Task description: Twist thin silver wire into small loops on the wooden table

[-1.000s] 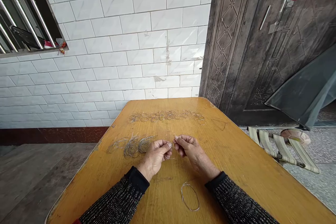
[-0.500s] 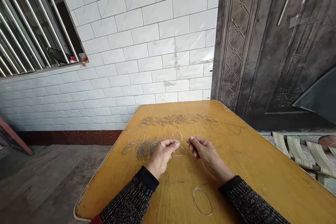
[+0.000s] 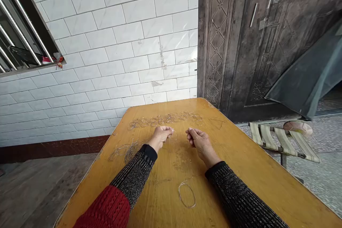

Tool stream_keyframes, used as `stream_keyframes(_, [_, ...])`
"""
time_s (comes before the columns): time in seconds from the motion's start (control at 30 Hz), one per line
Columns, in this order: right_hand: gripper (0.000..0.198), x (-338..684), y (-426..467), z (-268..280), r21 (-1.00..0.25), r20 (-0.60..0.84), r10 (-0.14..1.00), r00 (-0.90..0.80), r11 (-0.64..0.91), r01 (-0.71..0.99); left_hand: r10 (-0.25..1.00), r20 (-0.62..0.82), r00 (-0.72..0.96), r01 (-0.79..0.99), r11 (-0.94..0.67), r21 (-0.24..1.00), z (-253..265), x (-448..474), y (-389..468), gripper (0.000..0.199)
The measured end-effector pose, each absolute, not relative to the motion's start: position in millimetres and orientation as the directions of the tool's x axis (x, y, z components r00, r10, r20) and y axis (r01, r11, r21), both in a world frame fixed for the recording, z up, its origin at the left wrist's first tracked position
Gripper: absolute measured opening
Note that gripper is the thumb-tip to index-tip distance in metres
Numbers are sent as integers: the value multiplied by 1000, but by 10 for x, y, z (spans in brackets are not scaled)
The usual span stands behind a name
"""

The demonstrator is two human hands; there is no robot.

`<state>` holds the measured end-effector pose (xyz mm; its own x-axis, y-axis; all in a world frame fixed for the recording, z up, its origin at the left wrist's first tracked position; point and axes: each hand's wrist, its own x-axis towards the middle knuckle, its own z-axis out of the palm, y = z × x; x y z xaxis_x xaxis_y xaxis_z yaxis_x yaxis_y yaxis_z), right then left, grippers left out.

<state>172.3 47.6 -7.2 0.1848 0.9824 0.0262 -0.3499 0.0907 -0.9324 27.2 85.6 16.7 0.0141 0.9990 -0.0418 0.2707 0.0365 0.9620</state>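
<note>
My left hand (image 3: 161, 135) is closed in a pinch on a thin, curled wire (image 3: 175, 136), whose loose ends stick out beyond the fingertips. A short gap to the right, my right hand (image 3: 199, 143) is also closed, thumb against fingers; whatever it may hold is too fine to make out. Both hands are just above the wooden table (image 3: 229, 171). A single wire loop (image 3: 179, 192) lies nearer to me, between my forearms. Beside my left wrist is a tangled pile of wires (image 3: 130, 151), partly covered by my sleeve.
Several wire loops form a row (image 3: 165, 118) across the far part of the table. Behind it stands a white tiled wall (image 3: 114, 60), with a dark carved door (image 3: 235, 53) to its right. A strapped stool (image 3: 283, 142) is beside the table's right edge.
The view has swung to the right, bringing more of the door and stool in. My left hand has reached farther forward with the wire, toward the far row. My right hand stays closed.
</note>
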Motion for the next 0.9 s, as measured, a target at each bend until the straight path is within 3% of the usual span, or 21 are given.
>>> stream_keyframes(0.17, [23,1807,522,-53,-921,-4,974,225,84,-381,1000,8,-11,484,-2,875,86,493,1157,13])
stream_keyframes(0.37, [26,1800,557,-53,-904,-26,977,213,68,-423,992,128,2,737,-88,670,-22,414,1321,13])
stream_keyframes(0.5, [27,1799,566,-61,-896,-31,977,209,65,-438,963,247,104,821,-224,525,26,333,1287,23])
stream_keyframes(0.6, [27,1800,557,-57,-895,-17,977,213,80,-438,917,293,270,819,-378,432,54,352,1201,33])
stream_keyframes(0.73, [27,1799,544,-60,-897,10,977,213,103,-430,846,230,480,770,-532,352,1,427,1079,53])
stream_keyframes(0.9, [28,1781,538,-66,-898,26,978,208,115,-426,828,-21,560,817,-548,182,-67,481,1036,72])
